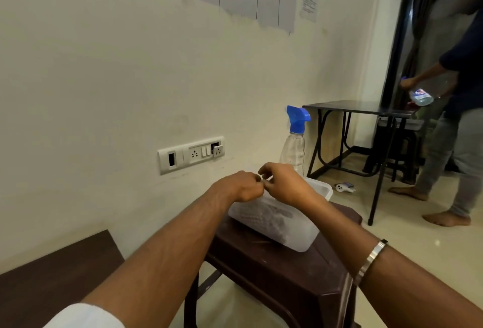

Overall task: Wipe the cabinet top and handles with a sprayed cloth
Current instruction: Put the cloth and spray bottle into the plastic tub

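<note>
Cream wall behind carries a ruled chart with handwritten "10" and "40". Over a translucent plastic tub (281,219) on the dark brown plastic stool (292,272), left hand (241,186) and right hand (285,183) meet, fingertips curled together; whether anything is pinched cannot be told. Just beyond the hands stands a clear spray bottle with a blue nozzle (295,139).

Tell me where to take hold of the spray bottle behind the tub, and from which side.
Grip the spray bottle round its narrow clear neck, just under the blue trigger head. It stands upright on the brown stool behind the white tub, so its lower body is hidden. Probably best to come with the right hand from the right, over the tub's rim; the wall blocks the far side.
</note>
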`<state>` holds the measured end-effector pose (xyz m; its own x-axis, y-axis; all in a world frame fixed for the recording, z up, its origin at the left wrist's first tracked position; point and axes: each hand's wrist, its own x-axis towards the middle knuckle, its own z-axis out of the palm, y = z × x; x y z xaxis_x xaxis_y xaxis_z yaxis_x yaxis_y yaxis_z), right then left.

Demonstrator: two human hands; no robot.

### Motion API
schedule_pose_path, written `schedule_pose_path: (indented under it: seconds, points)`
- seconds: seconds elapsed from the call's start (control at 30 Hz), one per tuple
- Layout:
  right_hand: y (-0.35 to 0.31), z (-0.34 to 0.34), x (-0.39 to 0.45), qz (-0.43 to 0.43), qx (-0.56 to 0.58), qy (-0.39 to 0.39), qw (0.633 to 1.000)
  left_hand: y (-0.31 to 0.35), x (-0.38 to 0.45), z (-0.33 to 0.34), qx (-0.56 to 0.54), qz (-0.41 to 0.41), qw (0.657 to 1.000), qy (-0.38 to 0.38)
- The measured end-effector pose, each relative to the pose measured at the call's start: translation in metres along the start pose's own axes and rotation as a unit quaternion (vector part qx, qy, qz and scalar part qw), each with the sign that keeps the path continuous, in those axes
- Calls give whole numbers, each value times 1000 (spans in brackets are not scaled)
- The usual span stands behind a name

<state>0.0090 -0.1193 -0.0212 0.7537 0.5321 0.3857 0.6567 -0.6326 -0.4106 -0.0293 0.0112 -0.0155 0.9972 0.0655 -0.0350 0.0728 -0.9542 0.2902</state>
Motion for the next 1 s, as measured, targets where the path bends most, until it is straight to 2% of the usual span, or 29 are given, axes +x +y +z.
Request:
schedule_pose_path:
  seconds: [0.17, 0.27, 0.33, 0.53, 0.67, 0.77, 0.83, 1.0]
  points:
    - [13, -24, -23, -7, 54, 113, 992, 11, 0, 2, 55, -38, 998, -20]
    - [22, -41, -34, 21, 76, 218, 973, 15, 5, -10, 70, -46, 996, -38]
    - [26, -45, -34, 65, 73, 242, 965, 17, 11, -18, 97, -46, 993, -39]
    - [30, -39, -15, 177, 133, 118, 968, 23, 35, -10, 168, -87, 978, -83]
    - [37, -35, -8, 169, 128, 76, 974, 23, 43, -13, 166, -106, 969, -152]
    - [37, -37, -9, 152, 105, 71, 980, 28, 45, -14, 169, -118, 956, -209]
    - [38, -42, -9, 146, 86, 76, 983, 33, 49, -10, 189, -123, 950, -218]
    - [49, -59, -11, 156, 59, 72, 983, 43, 53, 5, 230, -104, 953, -168]
